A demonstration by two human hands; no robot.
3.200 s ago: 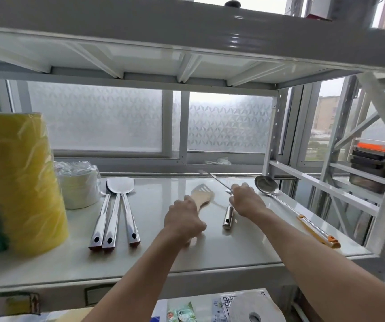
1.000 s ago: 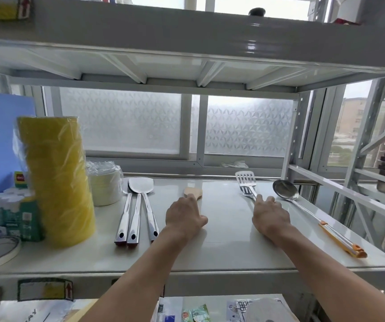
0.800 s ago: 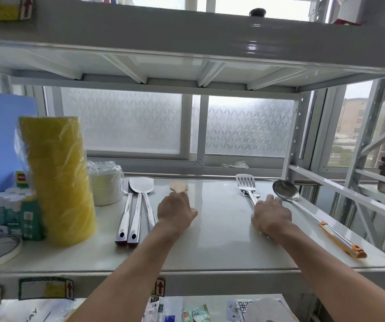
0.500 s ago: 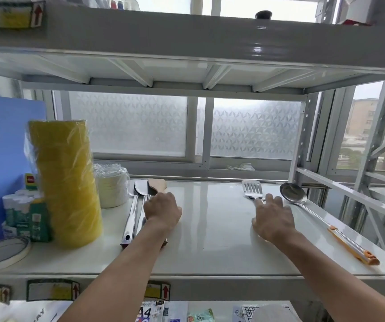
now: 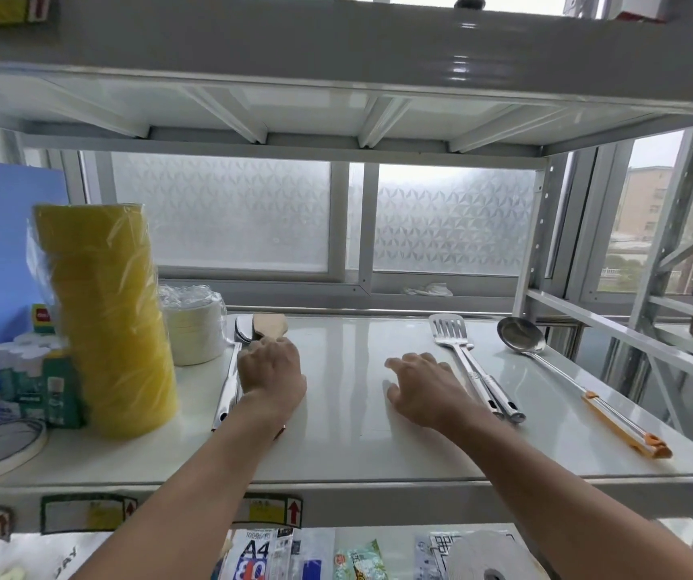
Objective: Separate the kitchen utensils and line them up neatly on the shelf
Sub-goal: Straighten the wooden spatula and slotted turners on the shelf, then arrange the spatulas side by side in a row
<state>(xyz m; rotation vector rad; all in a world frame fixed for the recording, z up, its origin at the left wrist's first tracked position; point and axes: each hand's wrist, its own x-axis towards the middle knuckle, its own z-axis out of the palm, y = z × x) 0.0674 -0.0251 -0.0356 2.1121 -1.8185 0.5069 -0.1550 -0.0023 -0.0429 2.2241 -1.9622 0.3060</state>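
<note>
Left hand point(image 5: 271, 366) grips pale wooden spatula point(image 5: 270, 325); right hand point(image 5: 422, 387), fingers loosely spread, holds nothing beside slotted steel turner point(image 5: 450, 331).

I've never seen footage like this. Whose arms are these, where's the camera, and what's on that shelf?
No machine here: a person wears a wide-angle camera on the head, so you look down along their arms. The left hand has its grip on a pale wooden spatula, beside shiny steel spatulas. The right hand is open, low over the white shelf, holding nothing. Right of it lie a slotted steel turner and a steel ladle with an orange handle. A tall yellow plastic-wrapped stack stands at the left.
</note>
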